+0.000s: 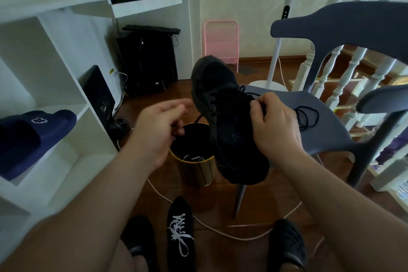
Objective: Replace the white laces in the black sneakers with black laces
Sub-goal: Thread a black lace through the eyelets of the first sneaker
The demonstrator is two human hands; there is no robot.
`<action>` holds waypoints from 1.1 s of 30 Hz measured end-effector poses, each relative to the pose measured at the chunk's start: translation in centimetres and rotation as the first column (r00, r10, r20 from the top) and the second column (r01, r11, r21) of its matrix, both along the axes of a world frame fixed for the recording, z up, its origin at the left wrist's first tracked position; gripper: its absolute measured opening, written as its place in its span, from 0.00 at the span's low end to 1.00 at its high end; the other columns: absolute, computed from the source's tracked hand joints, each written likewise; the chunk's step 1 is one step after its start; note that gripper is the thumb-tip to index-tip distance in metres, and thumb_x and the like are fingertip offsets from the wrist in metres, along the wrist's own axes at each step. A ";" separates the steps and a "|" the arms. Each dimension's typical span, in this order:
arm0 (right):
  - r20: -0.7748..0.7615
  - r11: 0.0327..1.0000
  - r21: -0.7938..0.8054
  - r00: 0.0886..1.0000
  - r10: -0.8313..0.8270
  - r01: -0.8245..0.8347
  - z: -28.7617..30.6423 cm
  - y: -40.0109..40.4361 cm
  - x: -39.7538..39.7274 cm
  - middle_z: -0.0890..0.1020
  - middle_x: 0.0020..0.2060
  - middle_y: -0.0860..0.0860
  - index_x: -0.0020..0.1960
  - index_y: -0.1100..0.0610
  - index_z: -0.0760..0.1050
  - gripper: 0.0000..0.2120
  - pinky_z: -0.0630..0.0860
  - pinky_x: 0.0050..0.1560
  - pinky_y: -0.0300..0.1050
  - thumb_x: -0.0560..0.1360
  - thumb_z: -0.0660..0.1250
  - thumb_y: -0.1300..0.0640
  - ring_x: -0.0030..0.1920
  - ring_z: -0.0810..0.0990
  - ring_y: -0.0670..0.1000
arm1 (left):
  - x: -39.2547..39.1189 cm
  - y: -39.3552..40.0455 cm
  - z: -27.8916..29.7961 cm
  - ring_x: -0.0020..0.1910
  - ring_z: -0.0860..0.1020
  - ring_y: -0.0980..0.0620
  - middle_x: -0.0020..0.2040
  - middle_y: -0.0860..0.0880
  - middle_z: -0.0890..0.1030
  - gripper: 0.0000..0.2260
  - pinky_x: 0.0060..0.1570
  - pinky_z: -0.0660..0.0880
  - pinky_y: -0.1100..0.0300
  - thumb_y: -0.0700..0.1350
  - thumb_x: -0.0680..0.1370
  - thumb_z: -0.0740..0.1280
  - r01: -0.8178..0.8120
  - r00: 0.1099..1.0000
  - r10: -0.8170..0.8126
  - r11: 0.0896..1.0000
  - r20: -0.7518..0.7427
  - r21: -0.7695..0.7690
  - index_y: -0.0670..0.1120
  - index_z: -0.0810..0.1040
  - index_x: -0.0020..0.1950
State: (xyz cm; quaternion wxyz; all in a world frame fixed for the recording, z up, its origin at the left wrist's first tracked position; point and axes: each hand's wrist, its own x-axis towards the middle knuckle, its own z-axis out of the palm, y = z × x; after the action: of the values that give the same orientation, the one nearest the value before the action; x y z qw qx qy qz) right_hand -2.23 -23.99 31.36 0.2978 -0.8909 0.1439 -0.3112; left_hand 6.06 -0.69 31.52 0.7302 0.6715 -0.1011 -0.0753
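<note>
- While the right hand (pixel 273 123) grips the light, soft black fabric sneaker (pixel 225 117) mid-air above the grey plastic chair (pixel 326 121), it pinches lace there.
- Left hand (pixel 161 126) pinches the thin, limp black lace (pixel 199 118); hold near its tip.

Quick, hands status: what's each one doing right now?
Left hand: pinches the black lace end.
Right hand: grips the black sneaker at its laces.
</note>
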 end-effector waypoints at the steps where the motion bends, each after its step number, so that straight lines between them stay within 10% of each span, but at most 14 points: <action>1: 0.005 1.000 -0.016 1.000 0.009 -0.009 0.0 0.2 0.0 0.76 0.37 0.45 0.50 0.50 0.72 0.10 0.67 0.33 0.46 0.86 0.59 0.47 0.37 0.75 0.44 | -0.7 -0.7 -0.6 0.40 0.81 0.58 0.45 0.55 0.86 0.08 0.37 0.77 0.63 0.49 0.81 0.69 0.017 0.997 -0.026 0.994 0.077 0.110 0.55 0.89 0.54; 5: 0.012 0.998 -0.058 0.999 0.035 -0.034 -0.1 0.8 -0.1 0.75 0.36 0.45 0.49 0.52 0.72 0.10 0.67 0.37 0.48 0.86 0.60 0.48 0.37 0.74 0.45 | -1.9 -1.9 -1.7 0.44 0.84 0.62 0.45 0.65 0.84 0.14 0.40 0.80 0.67 0.68 0.72 0.72 -0.134 0.935 -0.013 0.912 0.354 0.387 0.64 0.84 0.53; 12: 0.020 0.996 -0.081 0.999 0.039 -0.037 0.2 0.5 -0.2 0.76 0.37 0.45 0.50 0.51 0.72 0.10 0.72 0.36 0.50 0.86 0.59 0.47 0.38 0.75 0.47 | -0.3 -0.2 -0.8 0.38 0.83 0.58 0.39 0.58 0.84 0.05 0.40 0.80 0.57 0.52 0.80 0.74 -0.178 0.908 -0.058 0.843 0.414 0.508 0.62 0.83 0.46; 18: 0.037 0.998 -0.056 0.999 -0.003 0.006 0.2 -0.6 -0.5 0.76 0.36 0.46 0.48 0.51 0.71 0.11 0.65 0.34 0.46 0.86 0.59 0.47 0.36 0.75 0.48 | 2.1 4.4 -0.2 0.50 0.82 0.52 0.45 0.56 0.83 0.06 0.49 0.74 0.55 0.51 0.79 0.76 -0.087 0.965 -0.199 0.369 0.170 0.925 0.57 0.83 0.43; 24: 0.035 0.999 -0.031 0.999 0.017 -0.016 -0.1 0.4 -0.4 0.75 0.35 0.46 0.47 0.51 0.70 0.11 0.65 0.33 0.45 0.86 0.59 0.48 0.35 0.74 0.45 | 0.1 0.5 -0.6 0.44 0.81 0.68 0.44 0.68 0.83 0.04 0.41 0.74 0.74 0.58 0.80 0.72 -0.196 0.873 -0.127 0.793 0.470 0.577 0.62 0.84 0.54; 33: 0.042 0.999 -0.035 0.999 0.026 -0.024 -0.1 0.8 -0.2 0.75 0.35 0.45 0.47 0.51 0.71 0.11 0.66 0.35 0.46 0.86 0.60 0.48 0.36 0.74 0.45 | -1.2 -1.1 -1.4 0.34 0.81 0.56 0.37 0.54 0.83 0.10 0.31 0.74 0.67 0.58 0.85 0.64 -0.087 0.898 -0.112 0.903 0.426 0.421 0.60 0.82 0.47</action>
State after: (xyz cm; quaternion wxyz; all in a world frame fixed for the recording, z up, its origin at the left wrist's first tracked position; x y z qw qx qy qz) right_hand -2.41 -23.17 31.28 0.2891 -0.8909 0.1208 -0.3289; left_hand 4.86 -1.84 30.08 0.5215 0.8144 -0.2488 0.0533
